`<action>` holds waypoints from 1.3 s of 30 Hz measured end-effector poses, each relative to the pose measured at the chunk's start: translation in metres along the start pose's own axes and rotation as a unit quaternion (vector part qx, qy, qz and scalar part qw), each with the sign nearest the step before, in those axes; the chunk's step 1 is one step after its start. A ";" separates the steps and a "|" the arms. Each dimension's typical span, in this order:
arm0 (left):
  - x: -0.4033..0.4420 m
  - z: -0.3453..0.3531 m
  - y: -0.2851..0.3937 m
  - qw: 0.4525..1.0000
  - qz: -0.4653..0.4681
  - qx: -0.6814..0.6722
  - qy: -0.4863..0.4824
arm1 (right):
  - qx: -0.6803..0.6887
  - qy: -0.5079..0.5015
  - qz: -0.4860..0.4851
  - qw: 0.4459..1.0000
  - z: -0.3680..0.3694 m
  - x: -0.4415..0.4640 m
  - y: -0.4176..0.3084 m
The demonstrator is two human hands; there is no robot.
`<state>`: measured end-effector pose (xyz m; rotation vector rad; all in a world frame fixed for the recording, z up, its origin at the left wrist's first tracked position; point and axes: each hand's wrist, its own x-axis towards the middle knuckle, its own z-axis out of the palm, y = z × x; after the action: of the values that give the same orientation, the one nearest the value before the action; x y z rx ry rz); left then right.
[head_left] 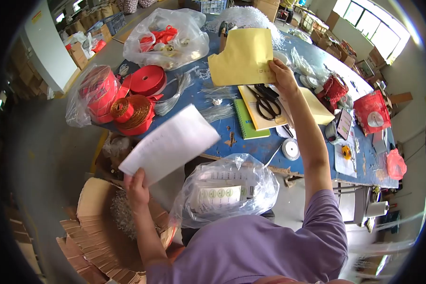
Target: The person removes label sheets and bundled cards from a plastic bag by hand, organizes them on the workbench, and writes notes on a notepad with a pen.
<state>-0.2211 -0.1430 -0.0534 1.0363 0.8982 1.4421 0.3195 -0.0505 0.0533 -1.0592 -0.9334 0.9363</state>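
My left hand [138, 188] is closed on the lower left corner of a white sheet of paper [173, 142], which is held up at a slant before the table's front edge. With my right hand [284, 76] I grip the right edge of a yellow sheet of paper [241, 57], raised over the table; its upper left corner looks cut or torn away. Below it lie black-handled scissors [269, 108] on a yellow-edged booklet [248, 111], beside a green notebook [247, 125]. On my lap rests a clear plastic bag [260, 189] with printed label sheets [217, 195] inside.
Red ribbon rolls [146, 80] and a plastic bag with red items [194, 45] stand on the blue table [222, 150] at left. A white ribbon spool [290, 149], a phone [344, 124] and red packages [371, 111] lie to the right. An open cardboard box [97, 199] stands at lower left.
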 end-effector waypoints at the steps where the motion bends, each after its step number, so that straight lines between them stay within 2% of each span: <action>1: 0.011 0.007 0.000 0.998 0.040 0.046 -0.007 | 0.001 -0.014 0.004 1.000 -0.006 -0.006 0.003; 3: 0.036 0.013 -0.006 0.987 0.083 0.131 -0.033 | -0.020 -0.014 0.010 1.000 -0.012 -0.021 0.006; 4: 0.053 0.010 -0.011 0.980 0.086 0.170 -0.052 | -0.077 0.002 0.008 0.997 -0.016 -0.028 0.002; 6: 0.079 0.014 -0.022 0.912 0.204 0.350 -0.063 | -0.189 0.026 0.005 0.982 -0.021 -0.036 -0.007; 7: 0.090 0.031 -0.019 0.968 0.108 0.219 -0.054 | -0.212 0.050 0.005 0.976 -0.024 -0.039 -0.009; 8: 0.101 0.048 -0.017 0.999 0.015 0.044 -0.017 | -0.198 0.044 0.009 0.979 -0.006 -0.059 -0.031; 9: 0.112 0.065 -0.014 0.991 -0.056 -0.113 0.046 | -0.224 0.024 0.019 0.974 -0.018 -0.054 -0.032; 10: 0.125 0.068 -0.017 0.994 -0.043 -0.101 -0.009 | -0.252 0.005 0.030 0.967 -0.035 -0.052 -0.034; 14: 0.157 0.079 -0.031 0.994 -0.057 -0.080 -0.037 | -0.372 -0.081 -0.029 0.924 -0.056 -0.061 -0.062; 16: 0.163 0.079 -0.039 0.993 -0.081 -0.079 -0.039 | -0.393 -0.112 0.000 0.913 -0.047 -0.069 -0.082; 18: 0.169 0.082 -0.044 0.992 -0.092 -0.078 -0.031 | -0.498 -0.161 -0.019 0.852 -0.054 -0.057 -0.084; 22: 0.173 0.093 -0.043 0.992 -0.110 -0.053 -0.005 | -0.662 -0.274 -0.034 0.697 -0.011 -0.045 -0.089; 24: 0.187 0.087 -0.055 0.992 -0.119 -0.030 0.005 | -0.751 -0.318 -0.100 0.569 0.021 -0.041 -0.073; 25: 0.182 0.090 -0.051 0.993 -0.116 -0.020 0.007 | -0.763 -0.351 -0.125 0.528 0.051 -0.054 -0.083; 27: 0.179 0.099 -0.040 0.992 -0.119 0.016 0.029 | -0.828 -0.297 -0.216 0.423 0.066 -0.048 -0.031; 28: 0.177 0.099 -0.037 0.991 -0.127 0.027 0.021 | -0.869 -0.209 -0.277 0.354 0.060 -0.031 0.026; 30: 0.176 0.092 -0.032 0.989 -0.140 0.048 0.006 | -0.876 -0.249 -0.288 0.296 0.114 -0.069 0.008; 31: 0.178 0.084 -0.028 0.983 -0.172 0.063 -0.033 | -0.846 -0.227 -0.399 0.272 0.098 -0.058 0.039; 34: 0.172 0.069 -0.011 0.966 -0.225 0.089 -0.088 | -0.782 -0.259 -0.456 0.337 0.101 -0.060 0.049; 35: 0.165 0.064 -0.004 0.960 -0.220 0.129 -0.112 | -0.740 -0.270 -0.404 0.465 0.087 -0.055 0.065; 36: 0.150 0.068 0.011 0.947 -0.190 0.241 -0.092 | -0.718 -0.262 -0.408 0.499 0.079 -0.060 0.061; 38: 0.114 0.083 0.042 0.884 -0.119 0.450 -0.053 | -0.675 -0.242 -0.415 0.560 0.068 -0.081 0.038; 39: 0.102 0.080 0.045 0.908 -0.018 0.411 -0.076 | -0.655 -0.236 -0.339 0.632 0.061 -0.091 0.023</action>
<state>-0.1635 -0.0480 0.0274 1.7054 1.4477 0.9122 0.2299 -0.1132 0.0306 -1.4097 -2.4294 -0.3509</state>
